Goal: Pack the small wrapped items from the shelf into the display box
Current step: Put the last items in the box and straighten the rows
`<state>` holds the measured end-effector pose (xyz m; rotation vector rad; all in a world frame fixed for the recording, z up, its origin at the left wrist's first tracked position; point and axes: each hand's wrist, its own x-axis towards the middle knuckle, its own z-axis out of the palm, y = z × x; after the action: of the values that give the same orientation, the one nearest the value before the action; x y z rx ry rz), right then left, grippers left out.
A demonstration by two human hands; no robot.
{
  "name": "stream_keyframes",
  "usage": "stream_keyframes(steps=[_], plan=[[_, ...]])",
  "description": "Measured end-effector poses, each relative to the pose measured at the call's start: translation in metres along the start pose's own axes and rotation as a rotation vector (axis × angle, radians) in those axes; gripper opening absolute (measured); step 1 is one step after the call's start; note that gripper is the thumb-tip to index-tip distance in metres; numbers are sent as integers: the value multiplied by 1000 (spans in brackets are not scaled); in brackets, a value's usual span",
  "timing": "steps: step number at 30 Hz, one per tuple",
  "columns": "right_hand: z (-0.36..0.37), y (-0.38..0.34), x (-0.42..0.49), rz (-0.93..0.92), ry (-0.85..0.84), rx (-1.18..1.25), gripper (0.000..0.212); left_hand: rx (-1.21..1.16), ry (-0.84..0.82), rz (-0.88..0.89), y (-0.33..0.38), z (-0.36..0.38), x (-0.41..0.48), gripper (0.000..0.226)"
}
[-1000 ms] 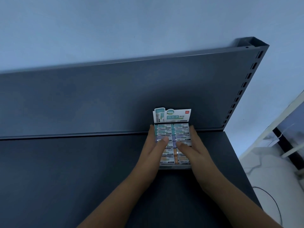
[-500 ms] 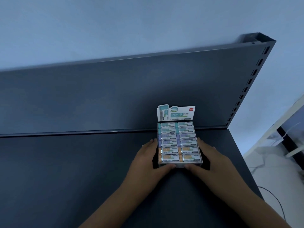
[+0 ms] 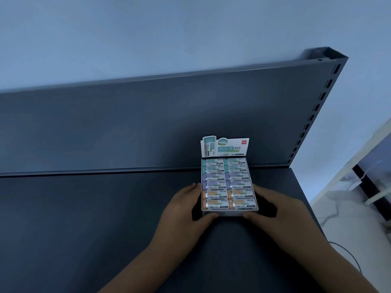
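A white display box with an upright printed header card stands on the dark shelf. Two columns of small wrapped items fill it: teal at the back, purple in the middle, orange at the front. My left hand grips the box's left side, thumb on the front wall. My right hand grips the right side the same way, thumb on the front wall.
The shelf's dark back panel rises just behind the box. A slotted upright ends the shelf at the right, where its edge drops off. Beyond it lie a pale floor and cables.
My hands came off the top of the items and went to the box's two sides. Since half a second ago the box and hands have hardly shifted.
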<state>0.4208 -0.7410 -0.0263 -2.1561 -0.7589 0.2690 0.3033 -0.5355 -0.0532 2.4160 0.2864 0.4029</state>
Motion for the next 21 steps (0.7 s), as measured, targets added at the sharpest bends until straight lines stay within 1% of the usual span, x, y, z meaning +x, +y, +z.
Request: stream_keyframes(steps=[2, 5, 7, 11, 13, 16, 18, 21], plan=[[-1, -2, 1, 5, 1, 4, 61, -96, 76, -31, 3, 3, -1, 63], [-2, -6, 3, 5, -13, -12, 52, -142, 99, -28, 8, 4, -2, 58], [-2, -7, 2, 8, -16, -6, 51, -133, 85, -29, 7, 4, -2, 59], [-5, -11, 4, 31, -46, 66, 56, -108, 25, -62, 10, -2, 1, 68], [-6, -15, 13, 86, -67, 184, 53, -214, -17, -105, 19, -8, 9, 60], [-5, -21, 34, 186, -64, 389, 33, -519, -46, -232, 26, -9, 30, 39], [-4, -24, 48, 235, -23, 403, 27, -645, -26, -362, 28, -6, 46, 28], [0, -24, 62, 284, 33, 410, 28, -685, -6, -437, 30, -2, 61, 24]])
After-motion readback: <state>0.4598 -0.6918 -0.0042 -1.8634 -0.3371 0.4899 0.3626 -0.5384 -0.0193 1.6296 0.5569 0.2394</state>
